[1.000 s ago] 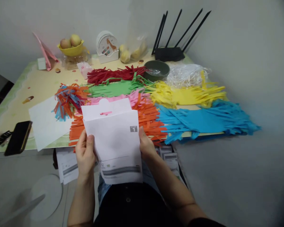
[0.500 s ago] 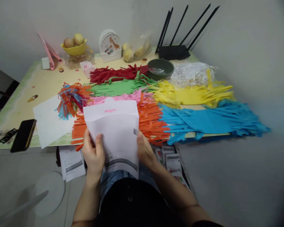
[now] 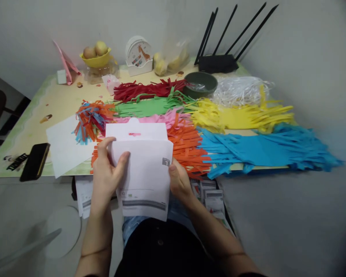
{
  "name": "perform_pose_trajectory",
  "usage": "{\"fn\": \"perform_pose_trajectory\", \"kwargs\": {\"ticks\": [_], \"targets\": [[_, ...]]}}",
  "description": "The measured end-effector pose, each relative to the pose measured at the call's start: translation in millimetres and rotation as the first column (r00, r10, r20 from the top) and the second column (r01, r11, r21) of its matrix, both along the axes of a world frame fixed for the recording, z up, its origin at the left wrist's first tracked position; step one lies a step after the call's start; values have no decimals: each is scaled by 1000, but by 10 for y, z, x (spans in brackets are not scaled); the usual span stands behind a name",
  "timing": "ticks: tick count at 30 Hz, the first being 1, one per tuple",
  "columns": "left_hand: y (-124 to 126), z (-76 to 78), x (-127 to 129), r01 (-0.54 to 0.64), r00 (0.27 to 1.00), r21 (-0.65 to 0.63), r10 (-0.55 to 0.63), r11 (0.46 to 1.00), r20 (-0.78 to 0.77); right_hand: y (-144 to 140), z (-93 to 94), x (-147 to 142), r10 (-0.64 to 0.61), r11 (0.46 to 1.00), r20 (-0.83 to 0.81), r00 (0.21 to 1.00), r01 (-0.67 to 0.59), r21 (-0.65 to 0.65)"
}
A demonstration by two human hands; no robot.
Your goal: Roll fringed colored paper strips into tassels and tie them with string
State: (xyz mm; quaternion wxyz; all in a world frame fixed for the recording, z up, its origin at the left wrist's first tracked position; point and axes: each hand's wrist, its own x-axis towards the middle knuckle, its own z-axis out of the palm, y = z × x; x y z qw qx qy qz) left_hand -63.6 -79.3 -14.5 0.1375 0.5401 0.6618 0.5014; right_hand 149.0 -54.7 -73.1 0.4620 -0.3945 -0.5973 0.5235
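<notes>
I hold a white paper packet with a hang tab and a grey "1" label over my lap, in front of the table edge. My left hand grips its left side, thumb across the front near the fold. My right hand grips its right edge. Just behind the packet lie orange fringed paper strips and pink strips.
On the table lie red, green, yellow and blue fringed paper, a mixed bundle, a white sheet, a phone, a green bowl, a router, and a fruit bowl. More packets lie below.
My left hand slid up the packet's left side, thumb now across the front. The packet rose slightly. The view shifted a little to the left.
</notes>
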Motion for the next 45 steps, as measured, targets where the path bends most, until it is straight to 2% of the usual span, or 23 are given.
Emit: {"fn": "perform_pose_trajectory", "kwargs": {"ticks": [3, 7, 12, 14, 16, 18, 19, 23, 25, 27, 29, 31, 34, 38, 40, 43, 45], "targets": [[-18, -25, -8, 34, 994, -43, -29, 998, 110, 45, 9, 20, 27, 999, -29, 999, -28, -40], [-46, -2, -16, 63, 960, 1, -61, 998, 272, 156, 56, 20, 68, 984, -147, 987, -91, -156], [39, 104, -40, 160, 793, 28, -145, 987, 592, 223, 64, -12, 100, 930, -297, 950, -196, -312], [84, 76, -27, 134, 738, 61, -141, 989, 660, 221, 66, -22, 72, 942, -274, 959, -156, -298], [99, -16, -4, 96, 725, 50, -104, 994, 681, 221, 76, -24, -25, 975, -205, 978, -21, -219], [73, -147, 16, 58, 747, -11, -36, 998, 664, 236, 94, -16, -136, 986, -134, 982, 121, -116], [50, -213, 22, 28, 762, -38, 3, 999, 647, 252, 107, -9, -157, 986, -103, 982, 150, -78], [-39, -377, 30, -65, 800, -34, 72, 997, 596, 360, 183, -3, -21, 996, -94, 995, 13, -85], [-53, -385, 40, -55, 803, -45, 71, 997, 592, 405, 232, -23, -9, 996, -110, 994, -2, -93], [-47, -358, 57, -102, 830, -62, 120, 993, 544, 421, 272, -52, -88, 996, -35, 996, 88, -14], [-33, -313, 78, -211, 893, -31, 205, 977, 400, 415, 297, -77, -184, 977, 72, 980, 174, 121], [-22, -270, 99, -287, 940, 53, 270, 957, 207, 414, 313, -91, -196, 969, 111, 974, 175, 174], [-19, -242, 132, -258, 966, 128, 256, 958, 34, 452, 350, -96, -106, 989, 63, 992, 98, 114], [-18, -255, 141, -225, 974, 102, 222, 969, 40, 497, 385, -112, -245, 951, 105, 964, 218, 217], [0, -251, 103, -268, 963, 105, 262, 958, 61, 465, 354, -118, -193, 966, 98, 976, 172, 193], [42, -233, 23, -394, 919, 153, 387, 906, 73, 350, 251, -98, 63, 993, 112, 992, -73, 93], [61, -244, 11, -421, 907, 159, 411, 893, 93, 278, 189, -64, 114, 990, 165, 980, -126, 60]]}}
